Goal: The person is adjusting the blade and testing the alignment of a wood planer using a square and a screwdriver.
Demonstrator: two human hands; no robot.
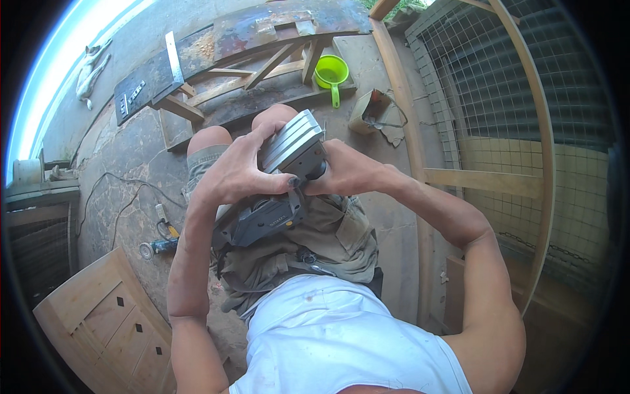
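Observation:
An electric planer (266,220) with a grey body and a grooved metal sole rests over my lap, tilted so that the sole faces up and away. My left hand (239,167) wraps around the far-left side of the sole, its thumb pressed on the near edge. From the right, my right hand (344,167) grips the front end, close to the dark round knob. Both hands are closed on the tool. Some fingers are hidden behind it, and the planer's rear part lies under my left wrist.
Ahead stands a low wooden workbench (239,39) holding a metal strip (173,58). A green dipper (331,71) and a battered can (373,113) sit beyond my knees. At left are an angle grinder (159,247), cords and a wooden panel (108,322). A wooden frame (482,182) rises at right; a dog (90,72) lies far left.

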